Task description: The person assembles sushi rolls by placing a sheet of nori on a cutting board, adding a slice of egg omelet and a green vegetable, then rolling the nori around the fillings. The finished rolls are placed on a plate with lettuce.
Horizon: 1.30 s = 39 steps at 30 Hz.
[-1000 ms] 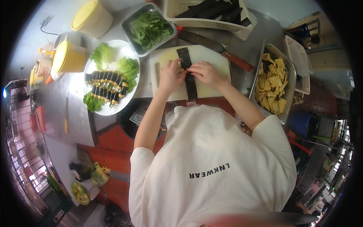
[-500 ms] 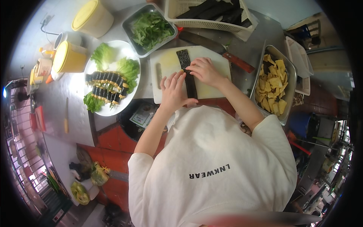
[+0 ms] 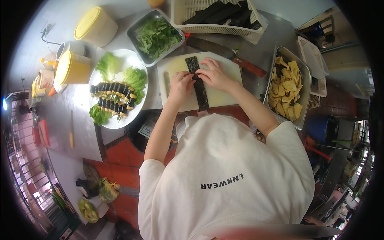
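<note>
A long dark seaweed strip (image 3: 201, 98) lies lengthwise on the white cutting board (image 3: 226, 96). From the left, my left hand (image 3: 182, 85) pinches at the strip's middle, thumb and fingertips together. My right hand (image 3: 215, 76) meets it there from the right, also with its fingers closed on the strip. Whatever else is between the fingertips is too small to make out. To the left, a white oval plate (image 3: 120, 123) bears lettuce leaves (image 3: 107, 66) and two rows of seaweed-wrapped rolls (image 3: 114, 107) with yellow pieces and green stems.
Behind the board are a metal tray of green leaves (image 3: 157, 38) and a white basket (image 3: 200, 29) of dark seaweed strips. A large knife (image 3: 250, 67) lies beyond the board. Fried yellow pieces (image 3: 288, 90) fill a tray on the right. Yellow-lidded tubs (image 3: 96, 28) stand back left.
My left hand has moved inward, its spread fingers now closing into a pinch beside my right fingertips. My right hand has barely moved. The whole view has shifted slightly.
</note>
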Each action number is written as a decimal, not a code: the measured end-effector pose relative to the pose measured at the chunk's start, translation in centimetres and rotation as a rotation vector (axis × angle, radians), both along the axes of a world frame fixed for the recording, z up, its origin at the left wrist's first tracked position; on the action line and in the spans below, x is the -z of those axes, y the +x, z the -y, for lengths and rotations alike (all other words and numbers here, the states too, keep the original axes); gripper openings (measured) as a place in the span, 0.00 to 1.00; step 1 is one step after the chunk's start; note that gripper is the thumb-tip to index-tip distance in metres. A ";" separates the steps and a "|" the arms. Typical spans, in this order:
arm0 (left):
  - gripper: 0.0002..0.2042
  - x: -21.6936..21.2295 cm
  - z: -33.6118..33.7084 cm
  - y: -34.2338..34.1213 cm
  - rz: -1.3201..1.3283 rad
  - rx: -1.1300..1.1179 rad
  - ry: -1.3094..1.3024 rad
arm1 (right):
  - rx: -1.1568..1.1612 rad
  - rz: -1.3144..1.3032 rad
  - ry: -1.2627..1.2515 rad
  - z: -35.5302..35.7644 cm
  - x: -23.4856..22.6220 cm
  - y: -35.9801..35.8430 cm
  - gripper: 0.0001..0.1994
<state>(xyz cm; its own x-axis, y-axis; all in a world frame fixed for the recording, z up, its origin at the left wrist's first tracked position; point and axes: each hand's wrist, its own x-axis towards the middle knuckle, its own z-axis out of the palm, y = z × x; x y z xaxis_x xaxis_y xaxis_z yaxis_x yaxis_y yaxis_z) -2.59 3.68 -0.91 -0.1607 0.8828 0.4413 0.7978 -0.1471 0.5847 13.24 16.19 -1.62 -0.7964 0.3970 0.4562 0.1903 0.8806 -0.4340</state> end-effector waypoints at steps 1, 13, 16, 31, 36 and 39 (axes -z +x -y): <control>0.12 0.2 -0.2 -0.4 -0.001 0.010 -0.015 | -0.017 0.010 -0.079 0.0 -0.2 0.0 0.10; 0.10 0.8 -1.6 -2.1 0.158 0.095 -0.009 | -0.018 0.104 -0.169 -0.8 -0.6 -0.4 0.09; 0.10 0.7 -2.4 -2.1 0.330 0.052 -0.141 | -0.026 0.099 -0.166 -0.8 -0.4 -0.6 0.08; 0.08 0.1 -2.6 -2.8 -0.075 0.094 0.142 | 0.027 -0.073 -0.130 -1.5 0.6 -1.6 0.06; 0.07 -0.2 -3.1 -3.3 -0.096 0.103 0.052 | 0.038 -0.106 -0.167 -1.7 0.7 -1.9 0.07; 0.06 -0.1 -3.9 -3.7 -0.064 0.106 0.002 | -0.096 -0.080 -0.155 -1.6 0.5 -1.2 0.08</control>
<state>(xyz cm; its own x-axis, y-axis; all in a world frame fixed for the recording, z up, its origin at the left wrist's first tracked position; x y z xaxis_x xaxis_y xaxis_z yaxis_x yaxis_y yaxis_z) -6.32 7.61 -0.85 -0.0375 0.8927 0.4491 0.8135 -0.2337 0.5325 12.03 17.79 -2.13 -0.7977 0.3917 0.4585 0.0684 0.8142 -0.5765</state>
